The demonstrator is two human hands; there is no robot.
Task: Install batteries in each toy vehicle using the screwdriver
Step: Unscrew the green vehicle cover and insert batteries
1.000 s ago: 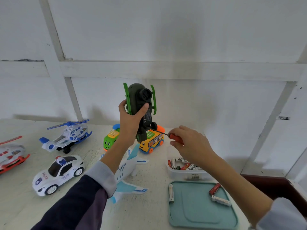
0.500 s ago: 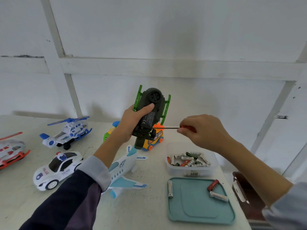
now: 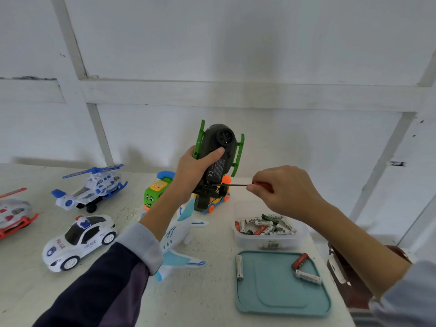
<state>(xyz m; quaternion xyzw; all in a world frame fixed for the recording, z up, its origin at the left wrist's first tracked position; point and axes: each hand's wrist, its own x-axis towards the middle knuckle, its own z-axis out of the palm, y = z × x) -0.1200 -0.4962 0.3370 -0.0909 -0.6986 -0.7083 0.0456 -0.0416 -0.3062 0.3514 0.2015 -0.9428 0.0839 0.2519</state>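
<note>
My left hand [image 3: 192,169] grips a dark green toy helicopter [image 3: 218,159] with bright green skids, held up above the table with its underside facing me. My right hand [image 3: 283,191] pinches the red handle of a thin screwdriver [image 3: 236,185]. The shaft lies level and its tip touches the lower part of the toy's underside. A clear tub of batteries [image 3: 269,228] stands below my right hand. A teal tray [image 3: 280,296] in front of it holds three loose batteries [image 3: 239,267].
On the white table stand a blue-white helicopter [image 3: 92,186], a police car [image 3: 79,241], a red-white helicopter [image 3: 14,214] at the left edge, a white-blue plane [image 3: 179,234], a green phone toy [image 3: 155,191] and an orange-yellow car [image 3: 217,202]. A white wall rises behind. A brown case [image 3: 342,270] lies at right.
The green helicopter has tilted to the right and come slightly lower. My right hand rose and turned the screwdriver level, with its tip held against the toy's underside.
</note>
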